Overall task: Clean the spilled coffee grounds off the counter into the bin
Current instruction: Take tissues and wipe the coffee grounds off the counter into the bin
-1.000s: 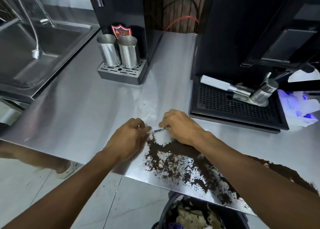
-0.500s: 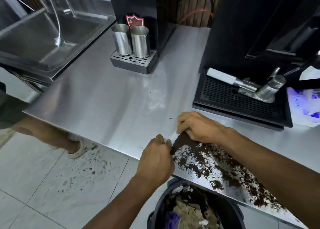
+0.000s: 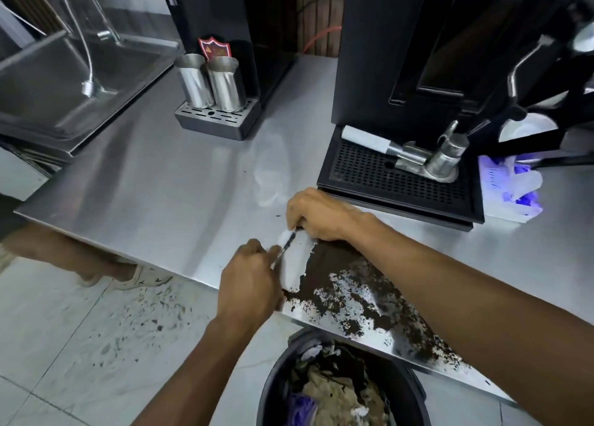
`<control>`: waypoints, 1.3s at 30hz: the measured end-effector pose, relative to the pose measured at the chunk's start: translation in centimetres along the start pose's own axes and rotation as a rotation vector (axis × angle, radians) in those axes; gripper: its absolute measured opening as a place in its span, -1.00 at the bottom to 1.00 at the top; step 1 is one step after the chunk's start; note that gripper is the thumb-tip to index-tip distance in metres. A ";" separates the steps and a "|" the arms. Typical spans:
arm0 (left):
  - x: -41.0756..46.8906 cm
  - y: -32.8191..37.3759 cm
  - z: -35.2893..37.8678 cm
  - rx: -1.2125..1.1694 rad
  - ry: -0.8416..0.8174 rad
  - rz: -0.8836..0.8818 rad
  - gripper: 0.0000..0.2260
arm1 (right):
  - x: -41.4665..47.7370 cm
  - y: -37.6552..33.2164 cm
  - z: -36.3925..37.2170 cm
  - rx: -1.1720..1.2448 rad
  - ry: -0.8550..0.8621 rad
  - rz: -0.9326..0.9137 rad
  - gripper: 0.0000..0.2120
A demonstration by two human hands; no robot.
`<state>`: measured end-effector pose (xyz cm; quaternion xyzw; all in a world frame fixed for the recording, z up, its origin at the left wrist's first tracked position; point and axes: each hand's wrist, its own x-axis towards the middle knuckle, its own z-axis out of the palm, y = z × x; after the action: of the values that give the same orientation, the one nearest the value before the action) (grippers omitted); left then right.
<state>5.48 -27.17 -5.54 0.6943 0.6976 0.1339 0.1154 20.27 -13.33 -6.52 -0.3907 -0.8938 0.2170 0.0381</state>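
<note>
Dark coffee grounds lie spread over the front edge of the steel counter. A thin white card-like scraper stands on edge at the left side of the pile. My left hand pinches its near end at the counter's edge. My right hand pinches its far end. A black bin with paper waste in it stands on the floor right below the grounds.
A black coffee machine with a drip tray and a portafilter sits behind my right hand. Two steel jugs stand at the back, with a sink at far left. A tissue pack lies on the right. Grounds speckle the floor.
The scraper and both hands have moved from the middle of the counter toward its front edge, pushing grounds into a denser pile. The camera has shifted, showing more of the bin.
</note>
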 end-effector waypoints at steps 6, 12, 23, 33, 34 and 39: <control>-1.0 2.9 1.3 -0.065 -0.049 -0.006 -0.80 | -2.2 1.7 -0.2 -0.023 -0.043 -0.076 -0.81; -1.2 5.5 2.5 -0.091 -0.027 0.043 -0.86 | -6.2 4.3 -0.5 0.044 -0.019 -0.044 -0.79; -0.5 7.7 4.4 -0.096 -0.126 0.189 -0.69 | -12.5 6.7 -0.8 0.089 0.069 0.112 -0.80; 2.1 9.6 4.9 -0.088 -0.230 0.510 -0.70 | -19.0 6.6 -0.6 0.111 0.185 0.371 -0.70; 2.3 9.8 5.0 -0.097 -0.235 0.534 -0.72 | -19.6 6.5 -0.4 0.121 0.210 0.398 -0.70; 2.7 10.2 5.3 -0.117 -0.257 0.616 -0.69 | -21.5 5.4 0.8 0.149 0.294 0.504 -0.72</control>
<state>16.89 -24.29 -6.93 0.8759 0.4260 0.1135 0.1963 38.66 -25.72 -7.36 -0.6234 -0.7353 0.2256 0.1406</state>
